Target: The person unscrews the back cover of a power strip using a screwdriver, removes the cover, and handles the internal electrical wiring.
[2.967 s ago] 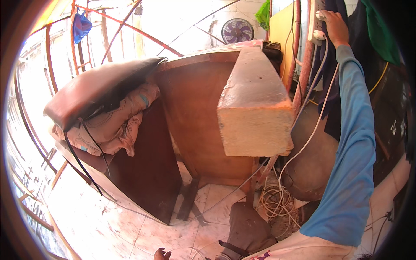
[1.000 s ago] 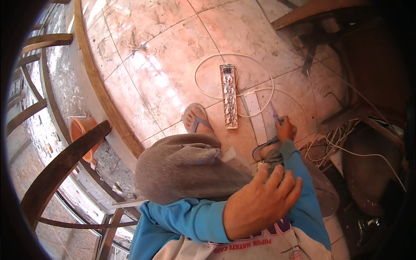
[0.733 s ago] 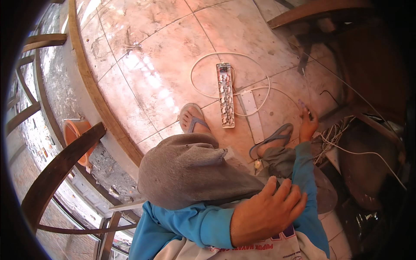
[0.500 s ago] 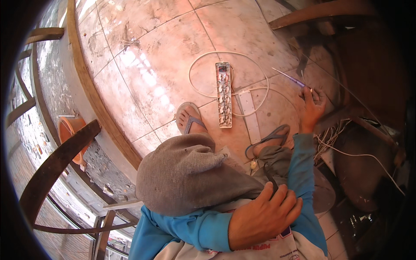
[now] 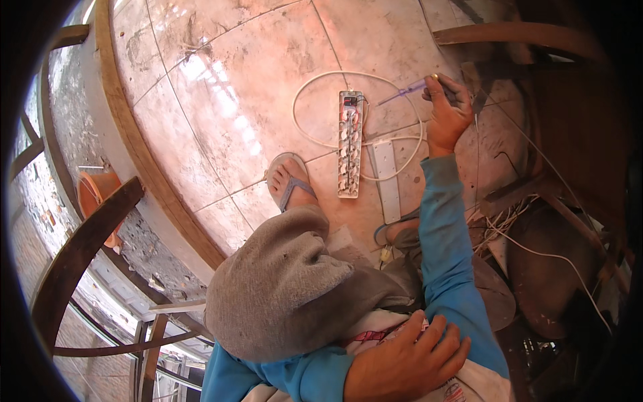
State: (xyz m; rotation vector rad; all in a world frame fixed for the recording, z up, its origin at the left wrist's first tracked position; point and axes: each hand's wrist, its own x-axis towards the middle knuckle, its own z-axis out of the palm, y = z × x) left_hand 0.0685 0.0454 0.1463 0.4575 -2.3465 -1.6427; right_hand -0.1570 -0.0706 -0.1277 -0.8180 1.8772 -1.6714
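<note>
The right hand (image 5: 447,114) pinches a thin purple screwdriver (image 5: 412,87) near a long, opened white plastic power strip (image 5: 349,157). The left hand (image 5: 402,362) is loosely spread.

Power strip (image 5: 350,157): pale plastic housing, smooth; bright metal inside.
Screwdriver (image 5: 416,86): purple plastic handle, smooth; metal shaft.
Cover plate (image 5: 386,177): white plastic, smooth, matt.
Cord (image 5: 294,110): white plastic sheath, smooth.
Floor tiles (image 5: 207,127): smooth, glossy, smudged.
Trousers (image 5: 268,288): grey-brown cloth, rough, matt.
Right sleeve (image 5: 445,221): blue cloth, matt.
Curved bar (image 5: 87,244): dark wood.
</note>
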